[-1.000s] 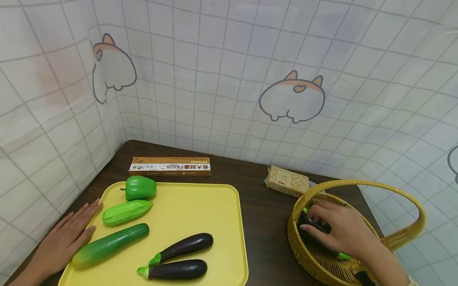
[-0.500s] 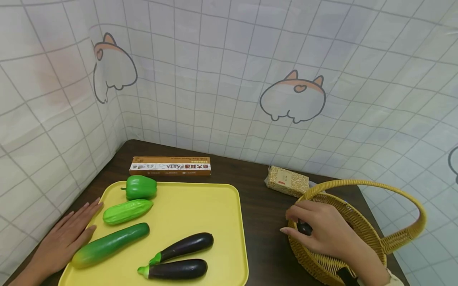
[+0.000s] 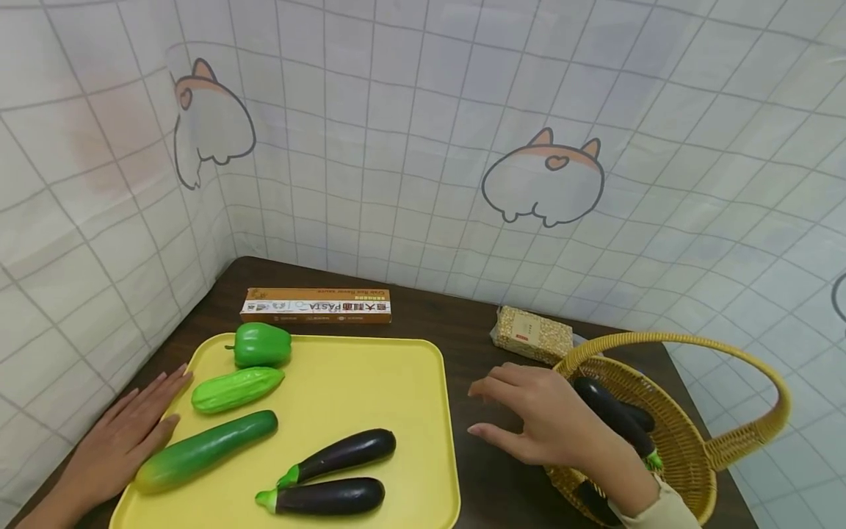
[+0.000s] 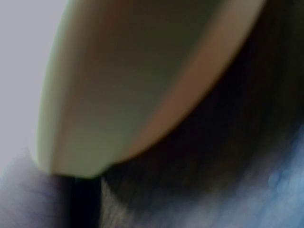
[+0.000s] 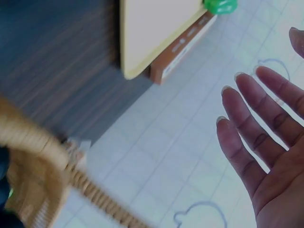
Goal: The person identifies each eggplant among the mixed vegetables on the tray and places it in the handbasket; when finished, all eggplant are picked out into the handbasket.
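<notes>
From above, I see only the back of my right grip [image 3: 537, 419], but the right wrist camera shows its palm side, with the fingers spread and small gaps between them. The left wrist camera shows just a big blurry curved shape, too fuzzy to name. From above, my left grip [image 3: 125, 444] lies with its fingers laid out, at the near-left edge of the yellow tray [image 3: 370, 382]. Two eggplants lie on the tray, between my two grips. The far eggplant [image 3: 350, 454] slants, its stem toward my left grip and its fat end up and away, toward my right grip. The near eggplant [image 3: 330, 497] lies almost straight sideways, stem pointing the same way. To the right of my right grip, behind the wrist, sits the basket [image 3: 684, 448]. In it, the top eggplant [image 3: 611, 413] slants, with its green stem end pointing back toward me, and another dark one [image 3: 640, 417] lies partly behind it. My right arm comes from the near right and crosses over the near side of the basket. Its fingers are a bit bent and point left at the tray, thumb nearest me, over the bare counter [image 3: 469, 349]. Just right of my left grip, the long cucumber [image 3: 208, 452] slants up and right.
</notes>
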Motion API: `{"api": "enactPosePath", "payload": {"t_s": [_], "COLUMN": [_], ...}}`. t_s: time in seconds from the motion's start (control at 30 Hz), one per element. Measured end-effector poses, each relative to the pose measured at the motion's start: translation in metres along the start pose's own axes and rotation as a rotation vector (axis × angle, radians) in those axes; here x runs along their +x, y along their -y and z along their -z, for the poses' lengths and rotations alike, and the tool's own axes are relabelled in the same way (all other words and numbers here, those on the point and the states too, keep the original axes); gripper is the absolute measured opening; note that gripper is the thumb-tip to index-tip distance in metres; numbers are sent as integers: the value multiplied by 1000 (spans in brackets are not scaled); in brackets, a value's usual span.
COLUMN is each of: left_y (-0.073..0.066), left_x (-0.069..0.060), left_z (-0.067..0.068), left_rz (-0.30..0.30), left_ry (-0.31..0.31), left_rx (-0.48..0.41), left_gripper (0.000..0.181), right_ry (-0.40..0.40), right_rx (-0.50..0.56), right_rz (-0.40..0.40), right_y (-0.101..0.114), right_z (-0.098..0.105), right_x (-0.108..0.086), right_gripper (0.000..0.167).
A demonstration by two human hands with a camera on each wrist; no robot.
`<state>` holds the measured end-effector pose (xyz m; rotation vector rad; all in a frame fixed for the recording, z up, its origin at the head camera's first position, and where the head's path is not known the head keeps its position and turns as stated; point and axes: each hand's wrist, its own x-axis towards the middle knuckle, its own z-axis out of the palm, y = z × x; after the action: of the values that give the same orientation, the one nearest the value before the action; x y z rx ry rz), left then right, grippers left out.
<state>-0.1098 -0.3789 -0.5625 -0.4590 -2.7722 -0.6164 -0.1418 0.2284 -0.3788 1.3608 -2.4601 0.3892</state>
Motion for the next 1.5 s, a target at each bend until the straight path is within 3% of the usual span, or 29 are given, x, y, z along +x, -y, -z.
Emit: {"api": "enactPosePath", "payload": {"t_s": [0.23,0.6,0.8,1.1,1.5], "left_y": [0,-2,0,1,-1], "left_x": [-2,-1,-2,-2,1], "left_z": [-1,1,1,0,1], "left_rz": [10,17,14,17,4], "left_ry": [14,19,9,11,2], "left_rx": [1,2,17,17,14], "left_gripper": [65,65,66,66,65], "right_ry": [-6,-9,60,195,277], "right_rx": [6,84,131,63,108], "right_rz": [60,133,132,168,177], "right_y": [10,23,32,39,47], "right_z": [-26,-61,-80,-110,-141], "right_x": [24,51,66,84,95], "right_gripper": [41,41,43,53,56]}}
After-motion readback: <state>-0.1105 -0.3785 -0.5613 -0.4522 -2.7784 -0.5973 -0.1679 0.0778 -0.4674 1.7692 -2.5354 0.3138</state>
